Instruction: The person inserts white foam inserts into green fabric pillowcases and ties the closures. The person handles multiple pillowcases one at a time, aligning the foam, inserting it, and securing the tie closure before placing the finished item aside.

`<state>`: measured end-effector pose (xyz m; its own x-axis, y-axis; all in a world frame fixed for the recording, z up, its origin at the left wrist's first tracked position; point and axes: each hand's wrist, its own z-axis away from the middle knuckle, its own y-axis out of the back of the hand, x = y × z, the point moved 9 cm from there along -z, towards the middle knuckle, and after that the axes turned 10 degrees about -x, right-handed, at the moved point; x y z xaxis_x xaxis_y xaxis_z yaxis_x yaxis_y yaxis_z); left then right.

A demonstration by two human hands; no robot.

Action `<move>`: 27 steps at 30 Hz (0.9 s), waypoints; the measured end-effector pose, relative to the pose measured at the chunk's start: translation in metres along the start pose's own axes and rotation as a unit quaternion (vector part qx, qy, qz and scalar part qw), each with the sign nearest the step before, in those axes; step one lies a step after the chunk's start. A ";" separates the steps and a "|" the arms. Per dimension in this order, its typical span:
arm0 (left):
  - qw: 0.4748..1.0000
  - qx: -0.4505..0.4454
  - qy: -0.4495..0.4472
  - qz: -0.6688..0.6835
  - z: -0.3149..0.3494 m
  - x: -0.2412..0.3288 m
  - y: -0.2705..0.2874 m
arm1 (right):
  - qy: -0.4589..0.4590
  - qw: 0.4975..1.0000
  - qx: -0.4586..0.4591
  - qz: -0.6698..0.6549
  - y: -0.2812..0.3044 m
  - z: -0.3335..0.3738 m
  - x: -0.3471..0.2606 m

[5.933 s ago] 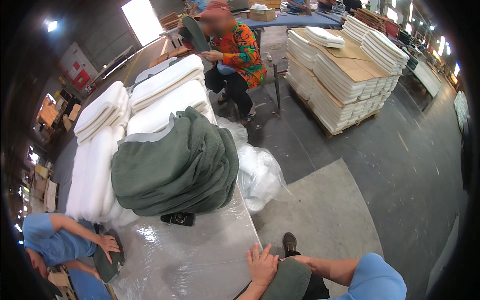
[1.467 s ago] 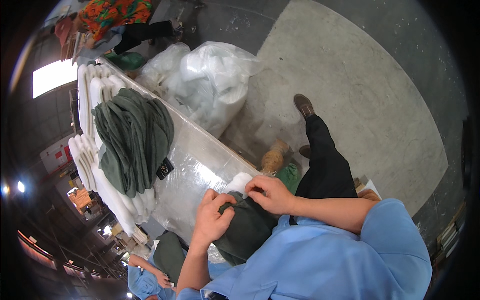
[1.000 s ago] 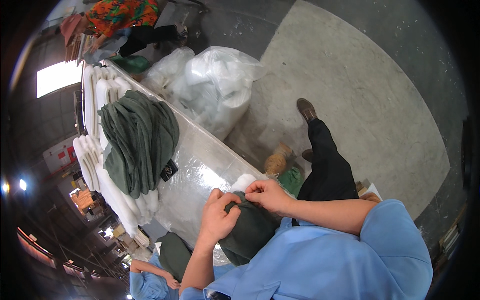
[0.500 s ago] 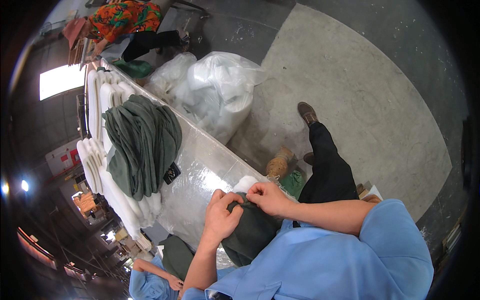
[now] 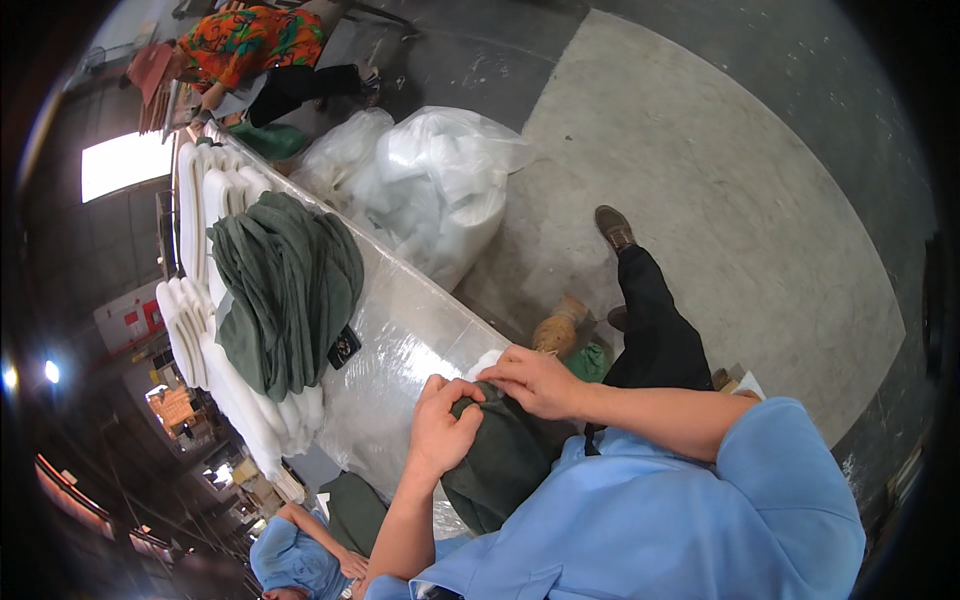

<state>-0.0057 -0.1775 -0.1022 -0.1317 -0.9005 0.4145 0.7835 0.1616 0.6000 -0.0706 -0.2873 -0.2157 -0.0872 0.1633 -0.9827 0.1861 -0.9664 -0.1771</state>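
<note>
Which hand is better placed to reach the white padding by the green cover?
Probably the right hand: it is right at the white padding, while the left hand grips the green cover a little farther from it.

The person's two hands (image 5: 442, 428) (image 5: 537, 382) and two co-workers (image 5: 250, 45) (image 5: 290, 556) show.
</note>
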 end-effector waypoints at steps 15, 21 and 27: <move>0.999 0.016 -0.028 0.005 0.000 0.002 0.001 | -0.066 0.996 0.020 -0.064 0.011 0.013 0.002; 1.000 0.019 -0.017 -0.003 0.001 0.007 0.000 | -0.157 0.977 0.029 -0.144 -0.009 0.021 0.021; 1.000 0.013 -0.012 -0.020 0.000 0.010 -0.001 | -0.193 0.950 0.039 -0.244 -0.024 0.019 0.035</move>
<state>-0.0081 -0.1868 -0.0989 -0.1779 -0.8967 0.4053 0.7610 0.1357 0.6344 -0.0968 -0.2623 -0.2452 -0.4991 0.5250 -0.6894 -0.0393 -0.8085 -0.5872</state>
